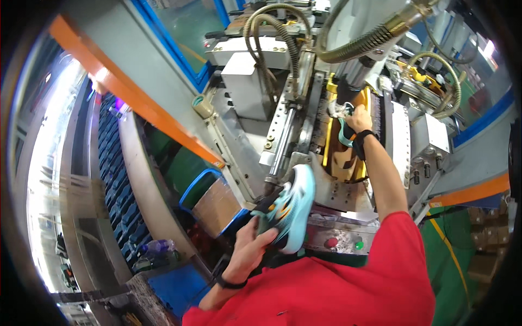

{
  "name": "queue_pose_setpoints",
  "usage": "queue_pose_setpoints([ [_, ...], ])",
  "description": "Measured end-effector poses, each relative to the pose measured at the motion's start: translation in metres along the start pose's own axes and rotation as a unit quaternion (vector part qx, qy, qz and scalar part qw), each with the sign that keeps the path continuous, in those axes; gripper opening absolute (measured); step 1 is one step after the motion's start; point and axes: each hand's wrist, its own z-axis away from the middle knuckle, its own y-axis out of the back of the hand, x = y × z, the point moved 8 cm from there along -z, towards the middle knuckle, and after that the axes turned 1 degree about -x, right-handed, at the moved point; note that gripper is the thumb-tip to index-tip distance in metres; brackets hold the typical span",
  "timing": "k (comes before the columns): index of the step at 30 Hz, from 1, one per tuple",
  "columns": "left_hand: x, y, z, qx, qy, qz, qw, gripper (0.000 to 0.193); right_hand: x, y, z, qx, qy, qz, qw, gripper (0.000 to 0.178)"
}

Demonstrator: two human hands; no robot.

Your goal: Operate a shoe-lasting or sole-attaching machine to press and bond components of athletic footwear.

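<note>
My left hand point(251, 247) is closed around the heel end of a sneaker point(298, 209), held tilted on its side in front of me. The sneaker has a pale blue and white sole and a dark upper with teal and orange marks. Stretched out to the far right, my right hand point(360, 118) reaches between the yellow-edged pads point(331, 144) of a pressing machine. Its fingers are bent onto a second shoe point(343, 132) with teal and white parts, mostly hidden by the hand and the machine. Each wrist wears a black band.
Ribbed hoses point(359, 46) arch above the machine. A metal rod point(285, 138) lies left of the pads. Red point(330, 243) and green point(359, 245) buttons sit on the near panel. An orange bar point(130, 92), a blue-framed cart point(217, 209) and a conveyor point(117, 190) stand left.
</note>
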Motion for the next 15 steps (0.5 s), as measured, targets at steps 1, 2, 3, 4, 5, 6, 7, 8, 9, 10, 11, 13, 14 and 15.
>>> queue_pose_setpoints([
  [1, 0.005, 0.017, 0.018, 0.03, -0.028, -0.012, 0.999, 0.053, -0.007, -0.013, 0.007, 0.021, -0.004, -0.014, 1.0, 0.034],
  [2, 0.012, 0.027, 0.034, 0.064, -0.054, 0.005, 0.996, 0.051, -0.013, -0.021, 0.013, 0.042, 0.017, 0.019, 0.999, 0.041],
  [3, 0.017, 0.032, 0.053, 0.1, -0.079, 0.024, 0.992, 0.05, -0.011, -0.022, 0.016, 0.046, -0.012, 0.027, 0.998, 0.048],
  [4, 0.014, 0.049, 0.073, 0.137, -0.101, 0.046, 0.984, 0.047, -0.025, -0.023, 0.022, 0.035, 0.001, -0.001, 0.999, 0.052],
  [5, 0.006, 0.064, 0.092, 0.17, -0.112, 0.062, 0.977, 0.044, -0.031, -0.02, 0.027, 0.025, 0.013, -0.029, 0.999, 0.056],
  [6, -0.002, 0.074, 0.106, 0.206, -0.124, 0.061, 0.969, 0.043, -0.028, -0.026, 0.026, -0.015, 0.047, -0.047, 0.998, 0.053],
  [7, -0.009, 0.082, 0.121, 0.247, -0.138, 0.064, 0.957, 0.041, -0.021, -0.035, 0.024, -0.059, 0.087, -0.064, 0.992, 0.051],
  [8, -0.018, 0.084, 0.132, 0.265, -0.142, 0.083, 0.95, 0.039, -0.033, -0.03, 0.045, 0.002, 0.255, 0.007, 0.967, 0.051],
  [9, -0.031, 0.095, 0.153, 0.315, -0.159, 0.11, 0.929, 0.037, -0.093, 0.013, 0.128, 0.002, 0.283, -0.092, 0.955, 0.051],
  [10, -0.052, 0.1, 0.158, 0.318, -0.166, 0.136, 0.923, 0.036, -0.108, 0.035, 0.175, -0.113, 0.243, -0.214, 0.939, 0.05],
  [11, -0.052, 0.092, 0.166, 0.343, -0.164, 0.049, 0.924, 0.034, -0.126, 0.05, 0.226, -0.209, 0.193, -0.204, 0.937, 0.031],
  [13, -0.074, 0.086, 0.174, 0.372, -0.127, 0.029, 0.919, 0.029, -0.107, 0.053, 0.302, -0.135, 0.346, -0.212, 0.904, 0.022],
  [14, -0.105, 0.091, 0.173, 0.372, -0.149, 0.175, 0.899, 0.032, -0.108, 0.03, 0.336, -0.192, 0.383, -0.217, 0.877, 0.02],
  [15, -0.112, 0.086, 0.181, 0.362, -0.155, 0.174, 0.903, 0.031, -0.105, -0.001, 0.368, -0.246, 0.412, -0.216, 0.85, 0.018],
])
